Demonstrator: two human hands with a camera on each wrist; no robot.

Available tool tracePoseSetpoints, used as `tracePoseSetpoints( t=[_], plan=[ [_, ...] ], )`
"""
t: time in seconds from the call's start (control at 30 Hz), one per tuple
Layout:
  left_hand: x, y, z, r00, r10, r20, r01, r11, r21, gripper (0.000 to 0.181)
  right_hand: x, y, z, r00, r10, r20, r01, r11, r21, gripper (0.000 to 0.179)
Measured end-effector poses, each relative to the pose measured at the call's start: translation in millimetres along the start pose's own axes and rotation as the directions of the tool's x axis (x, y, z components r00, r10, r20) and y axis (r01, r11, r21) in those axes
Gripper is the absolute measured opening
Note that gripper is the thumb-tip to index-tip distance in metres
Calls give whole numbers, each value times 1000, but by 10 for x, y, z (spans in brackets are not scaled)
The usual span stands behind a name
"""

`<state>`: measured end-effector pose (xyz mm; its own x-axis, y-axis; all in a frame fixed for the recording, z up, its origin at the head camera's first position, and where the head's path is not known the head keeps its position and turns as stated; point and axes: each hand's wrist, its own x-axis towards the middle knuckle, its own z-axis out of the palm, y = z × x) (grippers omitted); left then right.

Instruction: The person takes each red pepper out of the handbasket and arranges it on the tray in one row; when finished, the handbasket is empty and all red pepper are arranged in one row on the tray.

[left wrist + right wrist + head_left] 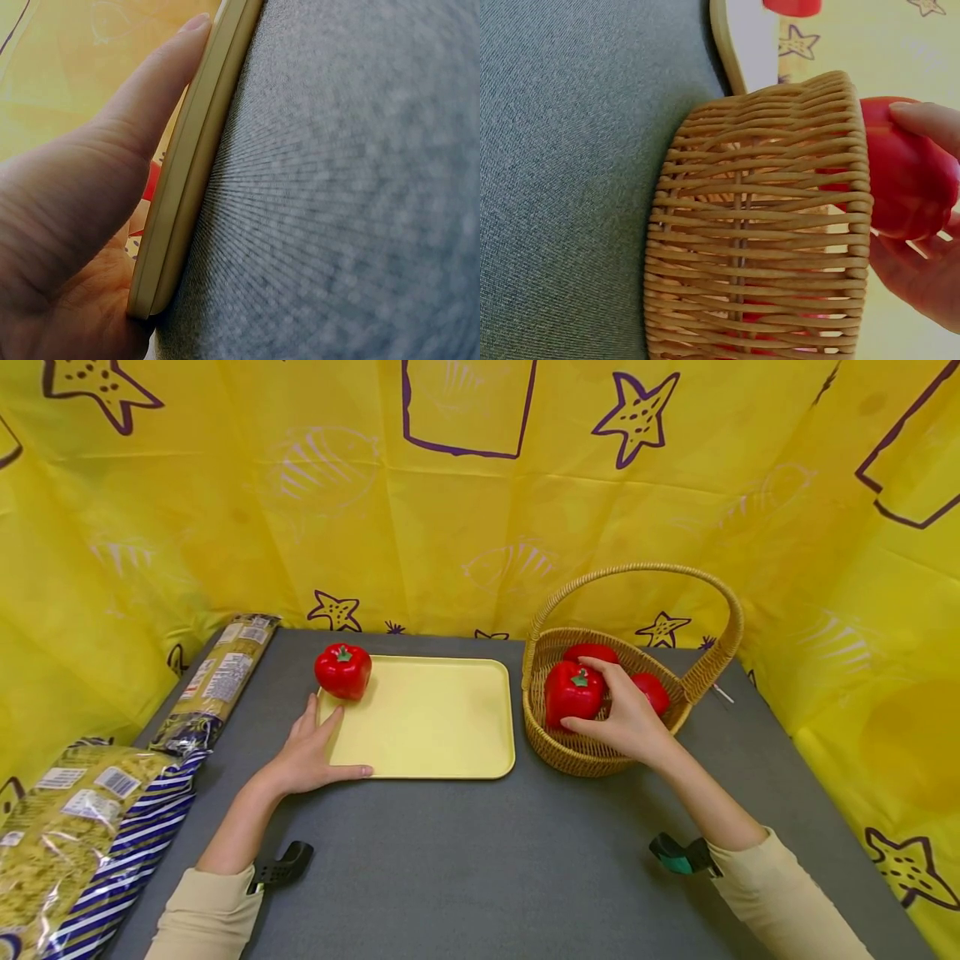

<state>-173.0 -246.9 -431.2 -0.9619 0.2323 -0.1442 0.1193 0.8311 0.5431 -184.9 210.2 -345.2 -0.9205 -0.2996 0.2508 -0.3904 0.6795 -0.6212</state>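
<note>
My right hand [630, 714] grips a red bell pepper [570, 695] with a green stem, thumb on the near side and fingers over the far side. In the right wrist view this pepper [907, 172] shows above the rim of the wicker basket [757, 195]. More red, shiny produce [651, 692] lies inside the basket, partly covered by the hand and pepper. With fingers spread, my left hand [303, 756] rests at the near left corner of a pale yellow tray [427, 718]; its thumb [161, 82] lies along the tray's edge. Another red bell pepper [343, 672] sits at the tray's far left corner.
The basket's tall handle [637, 568] arches over its opening. Two pasta bags lie along the left side: a long one [221, 681] at the back and a large one [90, 835] nearer. A yellow patterned cloth [450, 543] hangs around the grey table [450, 868].
</note>
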Motion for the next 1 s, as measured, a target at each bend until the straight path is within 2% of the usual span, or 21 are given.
tracePoseSetpoints(
  t=[0.33,0.57,1.0],
  plan=[
    [-3,17,-5,1000,-1,-2,1,1000,-4,121,-27,-104,-6,998,-41,-52,42,999,16,86],
    [-4,16,-1,1000,4,-10,-4,1000,-6,120,-38,-208,25,995,-81,-52,84,995,48,87],
    [4,11,3,1000,-8,-7,8,1000,-3,121,-2,-343,112,994,-107,-38,110,989,95,87]
  ],
)
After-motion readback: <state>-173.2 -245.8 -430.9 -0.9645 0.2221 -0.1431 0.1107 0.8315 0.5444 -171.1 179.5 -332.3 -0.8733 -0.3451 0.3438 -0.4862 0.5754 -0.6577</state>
